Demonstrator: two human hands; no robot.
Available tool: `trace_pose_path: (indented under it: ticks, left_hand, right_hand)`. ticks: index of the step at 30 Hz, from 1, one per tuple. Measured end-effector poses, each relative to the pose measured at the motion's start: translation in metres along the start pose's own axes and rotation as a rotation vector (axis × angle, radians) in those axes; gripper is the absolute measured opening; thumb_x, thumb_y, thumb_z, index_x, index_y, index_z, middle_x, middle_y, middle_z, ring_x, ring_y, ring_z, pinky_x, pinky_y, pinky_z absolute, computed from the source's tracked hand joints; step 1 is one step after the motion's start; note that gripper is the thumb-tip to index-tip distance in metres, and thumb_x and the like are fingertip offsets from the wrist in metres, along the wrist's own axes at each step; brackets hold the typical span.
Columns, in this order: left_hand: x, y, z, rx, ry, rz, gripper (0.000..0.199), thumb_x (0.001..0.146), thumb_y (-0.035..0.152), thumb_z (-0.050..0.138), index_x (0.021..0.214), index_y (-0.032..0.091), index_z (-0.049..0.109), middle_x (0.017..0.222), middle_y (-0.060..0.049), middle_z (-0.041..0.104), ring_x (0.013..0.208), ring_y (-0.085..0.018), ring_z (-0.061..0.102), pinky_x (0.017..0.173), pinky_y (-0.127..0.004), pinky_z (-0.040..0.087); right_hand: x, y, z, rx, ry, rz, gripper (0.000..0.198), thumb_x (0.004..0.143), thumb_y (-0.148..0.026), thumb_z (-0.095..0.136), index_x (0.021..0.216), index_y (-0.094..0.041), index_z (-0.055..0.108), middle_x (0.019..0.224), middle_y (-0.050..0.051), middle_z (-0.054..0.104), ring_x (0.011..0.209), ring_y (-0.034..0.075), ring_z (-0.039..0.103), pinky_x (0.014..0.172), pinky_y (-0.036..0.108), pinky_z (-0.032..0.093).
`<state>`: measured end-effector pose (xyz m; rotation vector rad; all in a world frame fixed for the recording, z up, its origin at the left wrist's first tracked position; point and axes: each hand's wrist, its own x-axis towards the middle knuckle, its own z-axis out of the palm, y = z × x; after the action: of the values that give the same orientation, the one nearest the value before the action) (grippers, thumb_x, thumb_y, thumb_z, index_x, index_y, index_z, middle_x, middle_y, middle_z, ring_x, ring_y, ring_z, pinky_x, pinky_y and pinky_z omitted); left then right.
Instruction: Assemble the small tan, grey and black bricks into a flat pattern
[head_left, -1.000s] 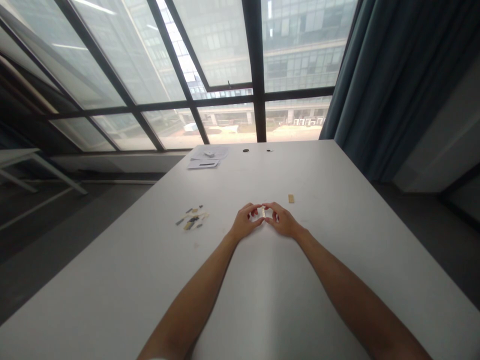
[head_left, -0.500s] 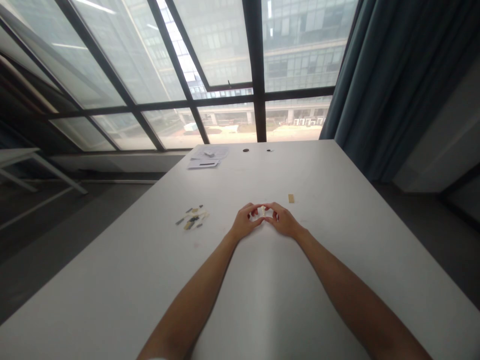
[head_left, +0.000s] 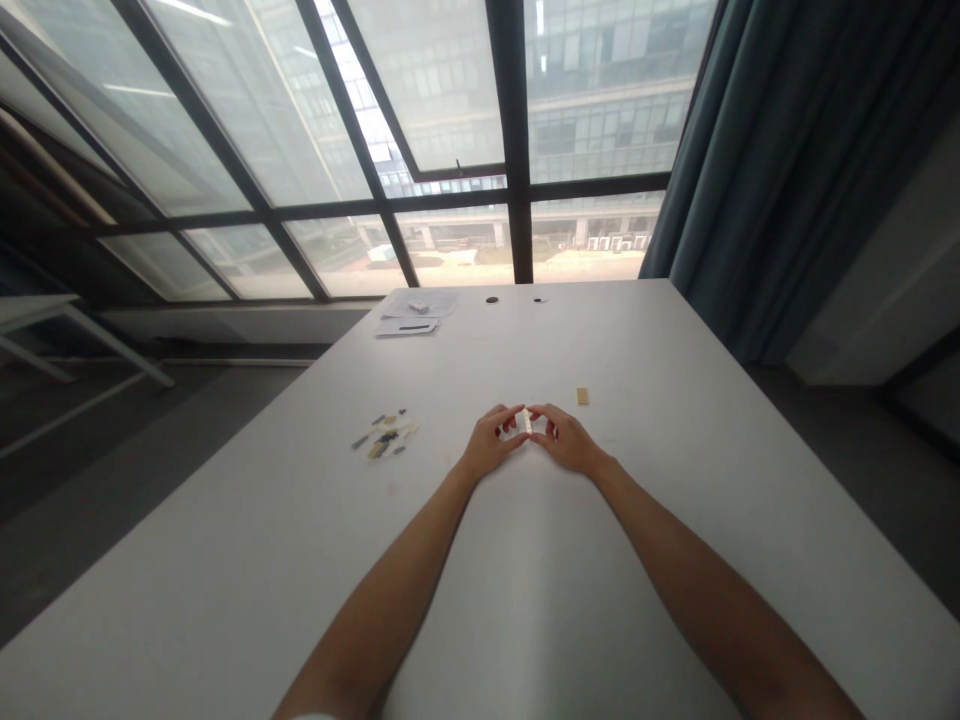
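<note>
Between my two hands is a small cream-white building-brick piece (head_left: 527, 421), held upright over the table by the fingertips. My left hand (head_left: 491, 440) pinches it from the left side, thumb at the near end and fingers at the far end. From the right, my right hand (head_left: 565, 440) pinches the same piece in a like way. The fingertips hide its ends. Beyond my right hand lies a tan studded plate (head_left: 582, 397) on the table. To the left of my left hand, a loose pile of grey, tan, white and black brick pieces (head_left: 386, 437) is spread out.
The white table (head_left: 637, 350) reaches to the windows. Papers (head_left: 409, 325) with a small white object on top lie at its far left corner. Two small dark round spots (head_left: 492, 300) show near the far edge. A blue curtain (head_left: 739, 200) hangs on the right.
The cream-white piece has turned slightly between my fingertips, so a different side with light studs or marks shows. Both hands stay nearly in place.
</note>
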<state>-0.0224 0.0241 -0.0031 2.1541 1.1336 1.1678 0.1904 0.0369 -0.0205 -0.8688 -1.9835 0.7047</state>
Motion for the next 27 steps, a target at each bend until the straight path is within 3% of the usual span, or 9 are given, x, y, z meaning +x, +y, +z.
trace_pose_path:
  ticks: [18,27]
  left_hand:
    - [0.0001,0.0039,-0.0015,-0.054,0.037,-0.026,0.038,0.081,0.044,0.076,0.112,0.022,0.073,0.082,-0.002,0.057,0.071,-0.012,0.048,0.063,-0.025,0.041]
    - [0.0003,-0.0021,-0.0013,-0.027,-0.004,-0.031,0.035,0.085,0.042,0.073,0.114,0.022,0.073,0.084,-0.003,0.061,0.072,-0.013,0.052,0.062,-0.024,0.041]
  right_hand:
    - [0.0024,0.0008,0.0015,0.008,0.035,0.057,0.046,0.084,-0.035,0.072,0.126,-0.024,0.056,0.108,0.004,0.068,0.059,0.008,0.051,0.061,0.025,0.047]
    - [0.0024,0.0043,0.0024,0.013,0.044,0.058,0.044,0.083,-0.036,0.074,0.122,-0.023,0.058,0.109,0.004,0.068,0.059,0.008,0.05,0.059,0.024,0.046]
